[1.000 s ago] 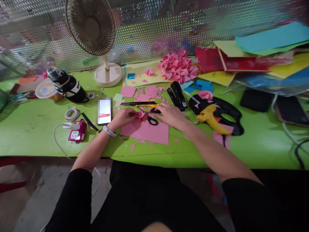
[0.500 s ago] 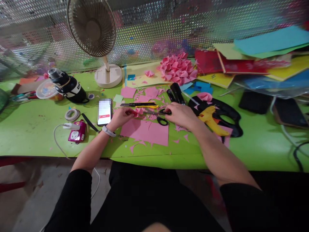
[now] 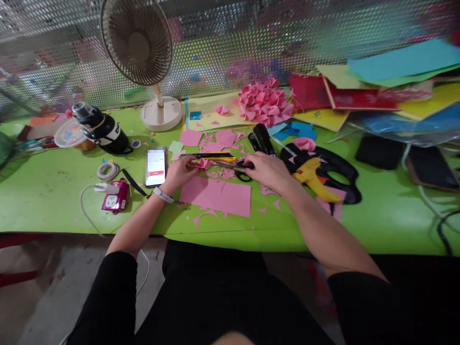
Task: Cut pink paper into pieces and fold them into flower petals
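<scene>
- Glossy green surface (image 3: pixel 53 191) across mid-frame.
- Left hand (image 3: pixel 178 171): pinching folded pink paper flower (image 3: pixel 202 164), frame centre.
- Right hand (image 3: pixel 268 168): gripping black-handled metal scissors (image 3: pixel 237 167), right of it.

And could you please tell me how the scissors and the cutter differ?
The scissors are in the right hand; the cutter lies on the table. The scissors have black looped handles; the cutter has a straight body, yellow and black. Both show black.

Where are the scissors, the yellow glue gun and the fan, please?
Scissors (image 3: pixel 239 167): head view, on the black handle.
Yellow glue gun (image 3: pixel 315 180): head view, on the middle of its body.
Fan (image 3: pixel 139 46): head view, on its round hub.
</scene>
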